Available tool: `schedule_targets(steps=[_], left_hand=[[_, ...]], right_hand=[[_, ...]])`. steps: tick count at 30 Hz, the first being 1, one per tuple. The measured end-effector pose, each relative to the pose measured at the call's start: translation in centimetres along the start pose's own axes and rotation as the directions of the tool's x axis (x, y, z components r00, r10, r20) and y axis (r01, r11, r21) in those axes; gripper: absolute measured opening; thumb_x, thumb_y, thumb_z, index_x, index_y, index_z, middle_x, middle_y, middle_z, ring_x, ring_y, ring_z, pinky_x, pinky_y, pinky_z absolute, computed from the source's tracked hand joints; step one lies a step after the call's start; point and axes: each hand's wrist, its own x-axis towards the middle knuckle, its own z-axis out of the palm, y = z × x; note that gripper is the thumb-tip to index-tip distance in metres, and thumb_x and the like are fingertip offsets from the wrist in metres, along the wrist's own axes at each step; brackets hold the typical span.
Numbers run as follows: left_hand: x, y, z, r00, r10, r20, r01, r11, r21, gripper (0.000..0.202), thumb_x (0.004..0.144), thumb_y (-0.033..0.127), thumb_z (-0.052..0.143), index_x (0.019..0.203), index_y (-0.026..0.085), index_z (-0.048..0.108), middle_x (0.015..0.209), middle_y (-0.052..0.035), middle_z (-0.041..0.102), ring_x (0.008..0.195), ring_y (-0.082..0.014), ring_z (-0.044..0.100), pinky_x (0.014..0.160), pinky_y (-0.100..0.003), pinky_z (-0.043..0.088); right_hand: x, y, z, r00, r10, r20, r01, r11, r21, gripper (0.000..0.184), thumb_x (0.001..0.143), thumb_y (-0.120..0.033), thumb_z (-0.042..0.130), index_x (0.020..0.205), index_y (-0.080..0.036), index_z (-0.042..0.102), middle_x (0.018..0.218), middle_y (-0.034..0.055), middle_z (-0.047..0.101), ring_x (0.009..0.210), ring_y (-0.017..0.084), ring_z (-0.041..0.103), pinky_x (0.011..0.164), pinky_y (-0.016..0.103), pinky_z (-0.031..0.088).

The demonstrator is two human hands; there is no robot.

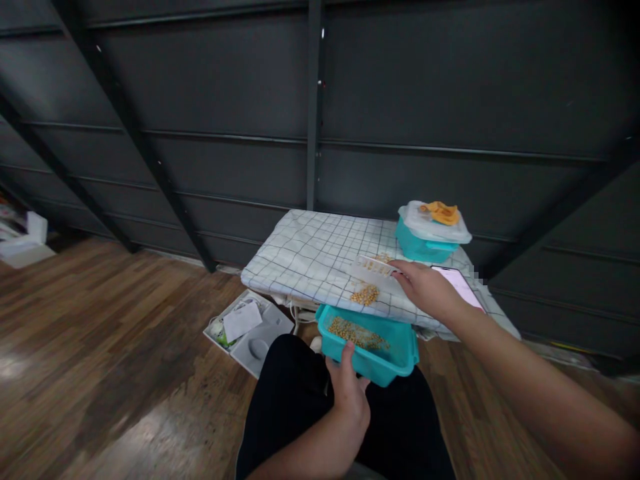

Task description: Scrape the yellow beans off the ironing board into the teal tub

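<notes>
My left hand point(346, 385) grips the near side of a teal plastic box point(406, 357), thumb over its rim. The box sits above my lap, just below the table's front edge, with yellow beans point(355, 332) lying in its left part. Over the tabletop my right hand point(423, 285) pinches the right end of a thin, pale translucent plate point(367, 272); its exact kind is unclear. A pile of beans point(365, 295) rests on the cloth near the front edge, just below the plate. More beans point(384, 257) show behind the plate's upper edge.
A checked cloth point(300, 250) covers the table. At its back right stands a lidded teal box point(425, 248) with an orange cloth point(443, 213) on top. A phone point(459, 287) lies beside my right forearm. On the floor, an open white box point(273, 327) holds papers and small items.
</notes>
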Motion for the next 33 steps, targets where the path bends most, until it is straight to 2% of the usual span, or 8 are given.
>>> schedule_targets(steps=[10, 14, 18, 23, 28, 30, 33], left_hand=[[-1.1, 1.8, 1.3, 1.0, 0.005, -0.027, -0.006, 1.0, -0.023, 0.052, 0.089, 0.04, 0.067, 0.137, 0.03, 0.048, 0.123, -0.0079, 0.069, 0.104, -0.0265, 0.072, 0.087, -0.043, 0.061], [-1.1, 1.9, 1.3, 1.0, 0.007, -0.025, -0.008, 1.0, -0.011, 0.053, 0.089, 0.04, 0.067, 0.136, 0.027, 0.047, 0.123, -0.0095, 0.068, 0.103, -0.0269, 0.072, 0.088, -0.043, 0.061], [-0.8, 1.7, 0.9, 1.0, 0.031, -0.003, -0.031, 1.0, 0.003, 0.058, 0.087, 0.043, 0.069, 0.138, 0.03, 0.045, 0.128, -0.0098, 0.066, 0.107, -0.0283, 0.071, 0.086, -0.044, 0.061], [-0.5, 1.6, 0.7, 0.999, 0.039, 0.017, -0.038, 0.999, -0.027, 0.061, 0.084, 0.043, 0.071, 0.138, 0.029, 0.046, 0.131, -0.0109, 0.065, 0.111, -0.0304, 0.07, 0.087, -0.047, 0.061], [-0.6, 1.9, 1.2, 0.999, 0.017, -0.039, -0.019, 0.999, -0.034, 0.058, 0.086, 0.037, 0.07, 0.137, 0.027, 0.045, 0.128, -0.0108, 0.066, 0.11, -0.0297, 0.07, 0.087, -0.046, 0.061], [-0.7, 2.0, 1.3, 0.998, 0.01, -0.054, -0.012, 0.999, -0.041, 0.057, 0.086, 0.036, 0.07, 0.137, 0.027, 0.045, 0.126, -0.0105, 0.067, 0.109, -0.0288, 0.07, 0.088, -0.045, 0.061], [-0.7, 2.0, 1.1, 0.999, 0.033, -0.018, -0.034, 0.998, -0.053, 0.054, 0.087, 0.038, 0.069, 0.135, 0.028, 0.046, 0.123, -0.0098, 0.068, 0.108, -0.0283, 0.071, 0.089, -0.045, 0.061]], right_hand=[[-1.8, -1.2, -1.0, 0.98, -0.191, -0.05, 0.194, 0.979, 0.058, 0.034, 0.099, -0.022, 0.045, 0.121, -0.016, 0.07, 0.1, 0.013, 0.078, 0.09, 0.027, 0.075, 0.081, 0.04, 0.059], [-2.9, -1.9, -1.0, 0.977, -0.196, -0.079, 0.203, 0.975, 0.091, 0.033, 0.1, -0.023, 0.046, 0.12, -0.017, 0.071, 0.099, 0.0123, 0.077, 0.09, 0.026, 0.074, 0.08, 0.039, 0.059], [-3.6, -2.4, -1.1, 0.978, -0.177, -0.11, 0.189, 0.976, 0.104, 0.032, 0.1, -0.023, 0.047, 0.119, -0.018, 0.071, 0.099, 0.0116, 0.077, 0.091, 0.026, 0.074, 0.08, 0.038, 0.059], [-2.1, -3.0, -1.1, 0.966, -0.173, -0.194, 0.188, 0.98, 0.061, 0.031, 0.101, -0.024, 0.045, 0.12, -0.017, 0.07, 0.104, 0.0131, 0.077, 0.093, 0.026, 0.073, 0.082, 0.038, 0.057], [0.5, -3.6, 0.1, 0.945, -0.293, -0.148, 0.301, 0.953, 0.035, 0.031, 0.1, -0.018, 0.045, 0.117, -0.017, 0.071, 0.107, 0.0122, 0.078, 0.094, 0.026, 0.073, 0.084, 0.04, 0.057], [0.6, -3.4, 0.6, 0.936, -0.329, -0.126, 0.338, 0.94, 0.049, 0.031, 0.1, -0.017, 0.046, 0.117, -0.017, 0.071, 0.105, 0.0118, 0.078, 0.093, 0.026, 0.073, 0.083, 0.041, 0.057], [-0.6, -2.9, 0.6, 0.925, -0.36, -0.123, 0.373, 0.922, 0.1, 0.031, 0.099, -0.016, 0.046, 0.114, -0.018, 0.072, 0.1, 0.0108, 0.079, 0.09, 0.024, 0.073, 0.081, 0.04, 0.057]])
